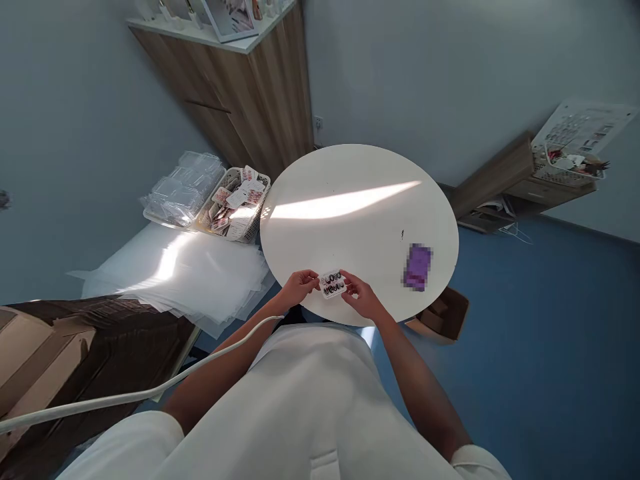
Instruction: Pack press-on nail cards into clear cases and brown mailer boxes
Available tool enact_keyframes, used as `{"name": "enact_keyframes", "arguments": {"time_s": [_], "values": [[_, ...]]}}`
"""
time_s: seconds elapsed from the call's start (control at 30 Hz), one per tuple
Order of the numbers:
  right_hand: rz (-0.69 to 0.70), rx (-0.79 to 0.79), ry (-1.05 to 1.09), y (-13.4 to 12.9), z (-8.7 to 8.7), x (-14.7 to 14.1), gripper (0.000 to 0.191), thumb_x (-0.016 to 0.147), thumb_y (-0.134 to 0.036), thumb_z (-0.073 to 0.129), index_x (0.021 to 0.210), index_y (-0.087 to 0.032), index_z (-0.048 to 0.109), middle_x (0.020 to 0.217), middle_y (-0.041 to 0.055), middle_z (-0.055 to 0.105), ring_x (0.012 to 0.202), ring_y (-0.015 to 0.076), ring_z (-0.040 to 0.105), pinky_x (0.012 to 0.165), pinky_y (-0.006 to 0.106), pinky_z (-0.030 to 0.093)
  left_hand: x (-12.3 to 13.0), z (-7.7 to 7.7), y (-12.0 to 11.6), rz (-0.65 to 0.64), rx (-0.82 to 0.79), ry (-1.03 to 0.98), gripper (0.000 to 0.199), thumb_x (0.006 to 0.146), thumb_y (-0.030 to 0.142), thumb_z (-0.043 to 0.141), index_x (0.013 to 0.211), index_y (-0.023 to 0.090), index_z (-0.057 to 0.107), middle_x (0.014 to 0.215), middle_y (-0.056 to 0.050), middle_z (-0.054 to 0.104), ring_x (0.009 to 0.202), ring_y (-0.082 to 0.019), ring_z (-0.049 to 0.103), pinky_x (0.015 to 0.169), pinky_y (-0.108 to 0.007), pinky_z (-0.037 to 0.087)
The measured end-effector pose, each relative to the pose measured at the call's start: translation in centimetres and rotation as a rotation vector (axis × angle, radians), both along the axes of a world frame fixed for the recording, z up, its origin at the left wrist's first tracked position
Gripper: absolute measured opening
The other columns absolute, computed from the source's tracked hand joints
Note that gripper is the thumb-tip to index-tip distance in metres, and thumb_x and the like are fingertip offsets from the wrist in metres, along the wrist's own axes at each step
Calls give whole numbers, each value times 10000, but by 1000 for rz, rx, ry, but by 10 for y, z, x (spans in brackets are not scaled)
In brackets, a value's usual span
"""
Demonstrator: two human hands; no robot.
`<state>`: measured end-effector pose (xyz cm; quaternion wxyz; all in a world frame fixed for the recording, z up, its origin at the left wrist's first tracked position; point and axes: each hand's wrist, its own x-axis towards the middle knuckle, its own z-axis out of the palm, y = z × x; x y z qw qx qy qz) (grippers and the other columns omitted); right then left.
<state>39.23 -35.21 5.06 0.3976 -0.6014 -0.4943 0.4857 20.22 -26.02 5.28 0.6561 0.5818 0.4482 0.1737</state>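
A small white card [333, 284] with two rows of dark, shiny pieces is held between my two hands, above the near edge of the round white table [360, 167]. My left hand [299, 288] grips its left edge with fingers closed. At the card's right edge, my right hand [361, 296] pinches it between thumb and fingers. A purple, pixelated item [418, 267] lies on the table to the right of my right hand. Close above that item is a tiny dark mark [403, 235].
Left of the table stand a basket of printed cards [240, 203], clear plastic boxes [183, 187] and stacked translucent sheets [185, 267]. A white cable [150, 393] crosses over my left forearm. An open cardboard box [450, 317] sits on the floor at the table's lower right.
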Motion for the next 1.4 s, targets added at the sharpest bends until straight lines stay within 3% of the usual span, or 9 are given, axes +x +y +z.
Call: {"name": "enact_keyframes", "arguments": {"time_s": [0.13, 0.33, 0.5, 0.6, 0.67, 0.9, 1.03, 1.17, 1.4], "values": [[75, 13, -36, -9, 2, -1, 736, 673, -194, 566, 1335, -295, 259, 958, 27, 541, 674, 88, 520, 658, 271, 450, -4, 2, 1, -37, 30, 30, 264, 681, 401, 566, 782, 158, 592, 586, -6, 594, 483, -88, 445, 499, -230, 366], [64, 5, 38, -12, 2, -7, 653, 653, -201, 607, 1255, -266, 364, 756, -32, 506, 655, 102, 509, 663, 278, 444, -6, -1, -3, -53, 92, 54, 275, 720, 377, 536, 866, 158, 614, 637, -13, 602, 580, -109, 521, 591, -252, 425], [-18, -17, 157, -12, -4, -11, 656, 624, -216, 650, 1212, -260, 363, 678, -66, 489, 626, 99, 509, 685, 288, 437, -18, 5, -10, -62, 109, 26, 556, 701, 376, 584, 1200, 167, 459, 826, -50, 634, 636, -107, 554, 655, -278, 455], [-48, -45, 218, -10, -9, -14, 655, 612, -233, 669, 1190, -264, 362, 653, -76, 488, 611, 98, 502, 681, 287, 432, -26, 8, -15, -106, 190, 61, 768, 623, 362, 671, 1300, 223, 335, 999, -69, 607, 700, -110, 571, 709, -292, 456], [-59, -68, 239, -8, -13, -19, 654, 603, -241, 679, 1176, -267, 364, 648, -78, 490, 608, 99, 502, 677, 287, 431, -29, 7, -17, -122, 244, 97, 835, 604, 357, 690, 1326, 242, 287, 1008, -61, 599, 714, -111, 572, 723, -291, 453], [-141, -135, 187, 5, -28, -50, 653, 556, -281, 706, 1124, -265, 384, 665, -73, 505, 597, 106, 495, 636, 285, 435, -40, -13, -1, -220, 330, 194, 682, 674, 291, 627, 1295, 200, 361, 839, -1, 572, 663, -92, 540, 708, -262, 449], [-168, -164, 218, 16, -35, -72, 709, 547, -298, 705, 1171, -274, 370, 797, -35, 511, 655, 108, 493, 623, 275, 439, -55, -23, 19, -251, 382, 266, 665, 666, 265, 621, 1282, 202, 379, 852, 0, 581, 662, -100, 547, 706, -263, 448], [-205, -161, 237, 35, -38, -93, 758, 543, -325, 705, 1218, -269, 365, 933, 14, 480, 779, 133, 486, 643, 273, 451, -70, -35, 36, -221, 407, 331, 661, 663, 262, 613, 1277, 189, 379, 844, -4, 588, 668, -112, 562, 722, -274, 453], [-234, -223, 76, 77, -52, -123, 783, 529, -344, 707, 1239, -211, 406, 1082, 77, 443, 888, 184, 493, 750, 327, 464, -93, -69, 71, -214, 420, 363, 613, 659, 237, 607, 1234, 143, 413, 881, -33, 587, 738, -145, 562, 751, -293, 452]]}}
